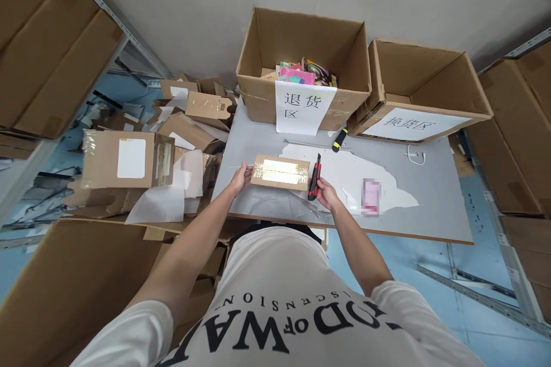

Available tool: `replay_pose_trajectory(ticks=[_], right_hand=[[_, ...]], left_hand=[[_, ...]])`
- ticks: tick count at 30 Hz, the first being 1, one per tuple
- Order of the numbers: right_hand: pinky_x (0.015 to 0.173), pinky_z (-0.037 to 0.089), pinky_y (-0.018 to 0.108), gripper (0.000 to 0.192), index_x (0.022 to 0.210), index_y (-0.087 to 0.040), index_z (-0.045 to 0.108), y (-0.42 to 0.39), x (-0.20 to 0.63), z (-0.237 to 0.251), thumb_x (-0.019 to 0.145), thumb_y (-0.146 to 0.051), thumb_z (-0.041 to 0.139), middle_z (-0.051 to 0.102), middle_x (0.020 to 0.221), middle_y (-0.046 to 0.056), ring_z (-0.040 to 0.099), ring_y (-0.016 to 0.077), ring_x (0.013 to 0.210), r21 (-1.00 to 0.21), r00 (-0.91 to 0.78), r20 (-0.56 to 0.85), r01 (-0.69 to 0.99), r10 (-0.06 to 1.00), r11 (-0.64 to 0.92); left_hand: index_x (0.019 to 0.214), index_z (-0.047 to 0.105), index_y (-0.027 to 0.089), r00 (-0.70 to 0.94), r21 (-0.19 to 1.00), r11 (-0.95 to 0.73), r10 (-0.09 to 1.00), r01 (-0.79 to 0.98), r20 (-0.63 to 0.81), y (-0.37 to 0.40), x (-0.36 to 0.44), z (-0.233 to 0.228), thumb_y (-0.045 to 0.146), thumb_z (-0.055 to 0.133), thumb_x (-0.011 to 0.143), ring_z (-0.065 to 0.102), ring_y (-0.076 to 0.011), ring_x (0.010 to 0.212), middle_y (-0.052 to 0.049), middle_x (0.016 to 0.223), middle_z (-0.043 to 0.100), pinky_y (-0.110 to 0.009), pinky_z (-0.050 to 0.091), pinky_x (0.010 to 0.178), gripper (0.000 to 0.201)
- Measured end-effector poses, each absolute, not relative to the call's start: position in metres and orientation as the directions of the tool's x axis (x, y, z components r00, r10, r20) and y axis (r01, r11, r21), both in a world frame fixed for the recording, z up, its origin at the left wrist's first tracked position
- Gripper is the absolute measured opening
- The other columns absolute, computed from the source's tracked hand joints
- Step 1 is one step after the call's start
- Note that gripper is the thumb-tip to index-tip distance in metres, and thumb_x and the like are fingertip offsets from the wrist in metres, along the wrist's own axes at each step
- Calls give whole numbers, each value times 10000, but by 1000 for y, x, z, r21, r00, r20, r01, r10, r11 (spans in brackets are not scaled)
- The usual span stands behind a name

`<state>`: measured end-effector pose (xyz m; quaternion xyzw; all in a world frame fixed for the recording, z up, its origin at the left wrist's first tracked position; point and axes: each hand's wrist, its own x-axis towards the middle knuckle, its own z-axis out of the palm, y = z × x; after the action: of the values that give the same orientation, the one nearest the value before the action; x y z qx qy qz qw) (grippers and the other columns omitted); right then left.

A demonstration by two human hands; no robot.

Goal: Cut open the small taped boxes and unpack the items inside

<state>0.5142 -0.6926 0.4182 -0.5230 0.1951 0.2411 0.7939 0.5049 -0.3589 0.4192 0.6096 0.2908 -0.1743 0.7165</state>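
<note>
A small taped cardboard box [280, 179] with a white label on top is in front of me over the grey table. My left hand [241, 178] grips its left end, fingers closed against the side. In my right hand [327, 192] is a red and black utility knife [315, 179], pointing away from me at the box's right end. Whether the right fingers also touch the box is hidden behind the knife.
Two large open cartons stand at the back: one with a paper sign [304, 108] holds colourful packages, the other [430, 74] stands right. A yellow-black cutter [340, 140] lies before them. Flattened cardboard [202, 106] and a taped box [116, 178] crowd the left. A pink blurred item [371, 196] lies right.
</note>
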Motion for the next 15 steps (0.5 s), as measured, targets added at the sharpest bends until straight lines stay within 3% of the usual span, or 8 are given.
replay_pose_trajectory(ticks=[3, 7, 12, 15], right_hand=[[791, 578, 321, 131, 945, -217, 585, -699, 521, 423, 850, -182, 501, 718, 973, 50, 685, 172, 922, -724, 810, -558, -581, 181, 372], [672, 583, 270, 119, 910, -208, 587, -712, 546, 435, 846, -154, 502, 725, 905, 44, 695, 155, 801, -732, 820, -540, -569, 190, 374], [569, 548, 216, 129, 874, -200, 576, -720, 588, 450, 864, -142, 461, 710, 790, 28, 676, 128, 686, -786, 831, -541, -555, 131, 273], [491, 514, 209, 90, 865, -201, 543, -715, 609, 452, 873, -173, 457, 687, 737, 14, 637, 117, 586, -824, 843, -521, -537, 129, 181]], left_hand=[[1056, 590, 159, 772, 767, 241, 91, 595, -628, -363, 497, 424, 716, 347, 832, 652, -231, 956, -140, 1128, 655, -305, 502, 714, 647], [1302, 481, 222, 765, 737, 314, 50, 598, -642, -376, 477, 432, 723, 392, 810, 657, -215, 879, -127, 1117, 634, -322, 516, 705, 708], [1390, 395, 282, 737, 670, 386, -41, 634, -674, -403, 451, 441, 736, 353, 812, 653, -182, 813, -74, 983, 632, -295, 508, 699, 736], [1386, 390, 294, 758, 670, 446, -32, 594, -651, -418, 439, 443, 737, 358, 810, 662, -194, 864, -63, 953, 633, -284, 498, 715, 727]])
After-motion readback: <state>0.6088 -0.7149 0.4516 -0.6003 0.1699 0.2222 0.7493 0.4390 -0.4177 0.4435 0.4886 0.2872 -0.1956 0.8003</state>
